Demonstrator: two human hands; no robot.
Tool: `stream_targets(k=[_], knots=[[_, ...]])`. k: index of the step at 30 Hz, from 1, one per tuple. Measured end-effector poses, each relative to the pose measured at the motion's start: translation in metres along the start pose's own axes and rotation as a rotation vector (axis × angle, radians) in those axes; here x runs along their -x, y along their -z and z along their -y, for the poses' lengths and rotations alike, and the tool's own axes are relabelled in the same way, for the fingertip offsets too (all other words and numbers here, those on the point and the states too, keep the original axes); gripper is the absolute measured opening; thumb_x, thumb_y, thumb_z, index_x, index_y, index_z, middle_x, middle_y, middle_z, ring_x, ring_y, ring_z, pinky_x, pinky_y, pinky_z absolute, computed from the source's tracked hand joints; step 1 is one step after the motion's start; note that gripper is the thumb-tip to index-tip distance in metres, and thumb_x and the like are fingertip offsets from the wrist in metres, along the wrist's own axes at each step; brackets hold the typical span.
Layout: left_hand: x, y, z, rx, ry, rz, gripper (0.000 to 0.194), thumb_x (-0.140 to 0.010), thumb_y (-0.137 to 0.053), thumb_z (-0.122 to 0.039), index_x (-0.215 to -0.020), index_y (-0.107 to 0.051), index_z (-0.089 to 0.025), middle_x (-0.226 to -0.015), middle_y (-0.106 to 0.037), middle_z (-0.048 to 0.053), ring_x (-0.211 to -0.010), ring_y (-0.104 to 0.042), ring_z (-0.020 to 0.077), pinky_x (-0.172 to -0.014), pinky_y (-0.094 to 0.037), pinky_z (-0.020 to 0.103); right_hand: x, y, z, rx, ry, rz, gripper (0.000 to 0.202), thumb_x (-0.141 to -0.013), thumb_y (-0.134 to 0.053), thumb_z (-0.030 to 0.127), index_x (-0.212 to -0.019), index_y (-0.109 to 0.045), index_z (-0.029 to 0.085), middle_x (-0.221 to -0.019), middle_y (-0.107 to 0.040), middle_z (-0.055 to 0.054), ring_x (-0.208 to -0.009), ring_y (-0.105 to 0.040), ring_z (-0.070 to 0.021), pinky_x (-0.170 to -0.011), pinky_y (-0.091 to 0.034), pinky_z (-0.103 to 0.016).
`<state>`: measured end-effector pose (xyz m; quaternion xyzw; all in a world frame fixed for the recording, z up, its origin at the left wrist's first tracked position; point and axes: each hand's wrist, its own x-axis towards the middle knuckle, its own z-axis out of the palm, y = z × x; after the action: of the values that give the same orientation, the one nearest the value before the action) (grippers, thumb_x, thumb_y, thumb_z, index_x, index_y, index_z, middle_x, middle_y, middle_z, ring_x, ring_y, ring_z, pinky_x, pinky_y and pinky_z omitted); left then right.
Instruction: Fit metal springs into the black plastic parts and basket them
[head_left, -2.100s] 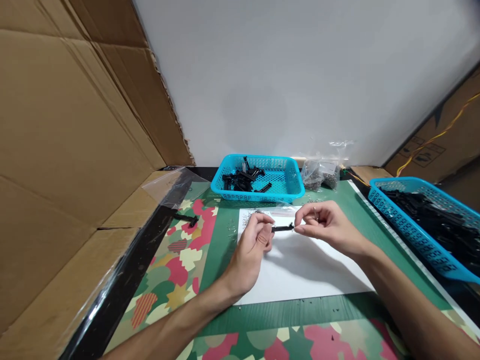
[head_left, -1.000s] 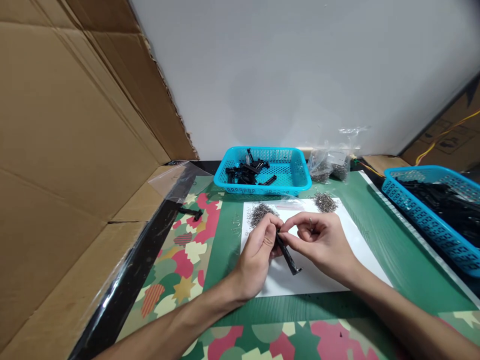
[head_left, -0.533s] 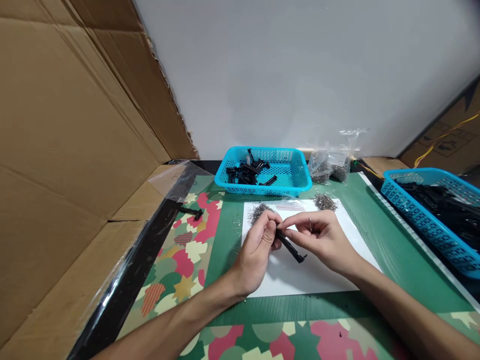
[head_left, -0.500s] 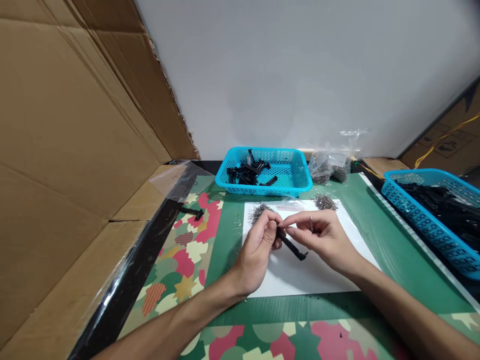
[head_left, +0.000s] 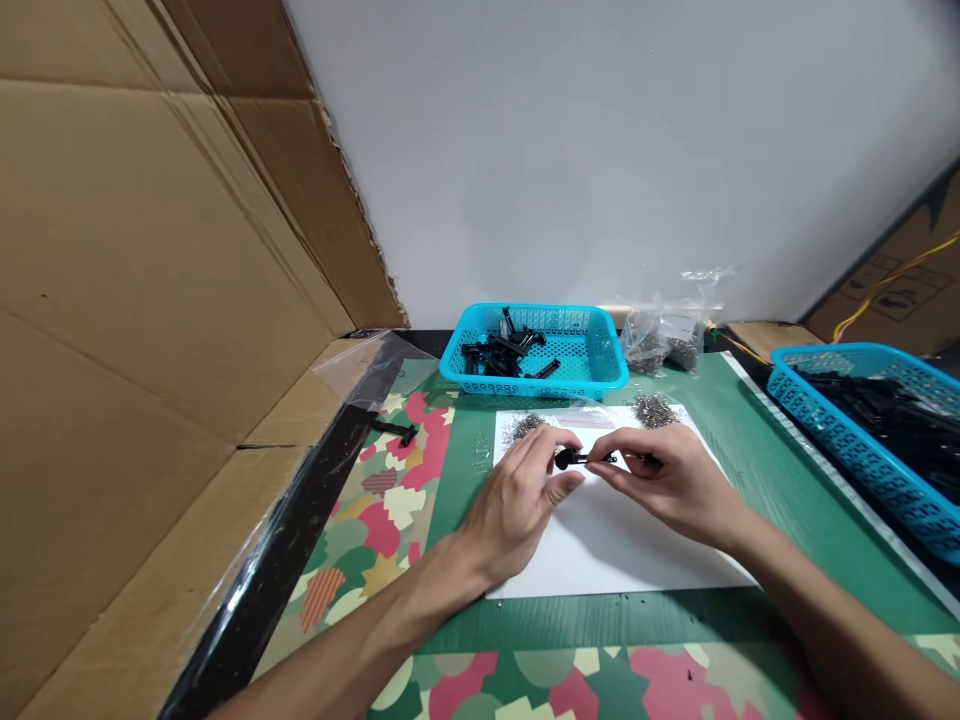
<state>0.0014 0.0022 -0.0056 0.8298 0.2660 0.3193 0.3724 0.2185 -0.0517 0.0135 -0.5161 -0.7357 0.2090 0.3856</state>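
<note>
A slim black plastic part point(head_left: 568, 459) is held level over the white paper, its wider dark end to the left. My right hand point(head_left: 664, 475) pinches it between thumb and forefinger, and a bit of its far end shows beyond the fingertips. My left hand point(head_left: 517, 495) is around the wider end with thumb and forefinger apart; the thumb stands clear of the part, and whether the other fingers touch it is hidden. Just behind the left hand lies a pile of tiny metal pieces point(head_left: 523, 424). Another metal pile point(head_left: 654, 410) is behind the right hand.
White paper point(head_left: 600, 560) covers part of the green mat point(head_left: 757, 480). At the back stands a blue basket point(head_left: 532, 385) with black parts; a fuller blue basket point(head_left: 862, 440) is at right. Clear bags point(head_left: 660, 340) hold metal pieces. One black part point(head_left: 395, 431) lies left, near cardboard point(head_left: 150, 300).
The black part has swung from slanting toward me to lying level. My right hand now pinches it, while my left hand has loosened its closed grip and spread its thumb. The view has shifted slightly.
</note>
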Motion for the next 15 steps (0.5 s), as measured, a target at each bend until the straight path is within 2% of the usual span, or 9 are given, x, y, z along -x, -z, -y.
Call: stream_targets(k=[2,4,8,12,15], knots=[[-0.002,0.003,0.000,-0.138,-0.066,0.017,0.035,-0.107,-0.051,-0.049,-0.128,-0.063,-0.023,-0.123,-0.066,0.010,-0.114,-0.061,0.0270,-0.097,-0.045,0.039,0.000,0.004,-0.005,0.029,0.000,-0.003,0.023,-0.098,-0.066,0.038,-0.087,-0.078,0.021,-0.055,-0.035,0.005,-0.052,-0.025,-0.0113,-0.053,-0.023,-0.029],[-0.004,0.004,0.001,-0.228,-0.091,-0.005,0.031,-0.107,-0.055,-0.043,-0.129,-0.066,-0.025,-0.124,-0.068,0.010,-0.117,-0.061,0.0269,-0.100,-0.044,0.040,0.000,0.007,-0.009,0.047,-0.011,0.022,0.022,-0.097,-0.066,0.037,-0.086,-0.078,0.021,-0.055,-0.033,0.006,-0.052,-0.026,-0.0113,-0.053,-0.023,-0.029],[-0.003,0.002,0.005,-0.300,-0.109,-0.016,0.025,-0.105,-0.060,-0.036,-0.121,-0.074,-0.023,-0.109,-0.075,0.007,-0.103,-0.065,0.0247,-0.094,-0.044,0.040,0.000,0.011,-0.015,0.069,-0.017,0.108,0.020,-0.096,-0.064,0.030,-0.088,-0.079,0.020,-0.055,-0.034,0.006,-0.051,-0.027,-0.0106,-0.054,-0.024,-0.029],[-0.002,-0.001,0.008,-0.360,-0.126,0.012,0.021,-0.103,-0.065,-0.031,-0.116,-0.076,-0.020,-0.108,-0.079,0.007,-0.099,-0.066,0.0260,-0.091,-0.044,0.042,0.000,0.012,-0.017,0.074,-0.066,0.182,0.017,-0.095,-0.065,0.027,-0.089,-0.079,0.020,-0.057,-0.036,0.006,-0.052,-0.030,-0.0104,-0.054,-0.024,-0.028],[-0.002,-0.002,0.006,-0.399,-0.131,0.028,0.019,-0.102,-0.065,-0.028,-0.114,-0.076,-0.020,-0.108,-0.080,0.008,-0.097,-0.066,0.0264,-0.090,-0.044,0.043,-0.001,0.013,-0.016,0.059,-0.109,0.194,0.019,-0.098,-0.065,0.032,-0.090,-0.078,0.020,-0.057,-0.037,0.006,-0.054,-0.032,-0.0111,-0.055,-0.025,-0.028]])
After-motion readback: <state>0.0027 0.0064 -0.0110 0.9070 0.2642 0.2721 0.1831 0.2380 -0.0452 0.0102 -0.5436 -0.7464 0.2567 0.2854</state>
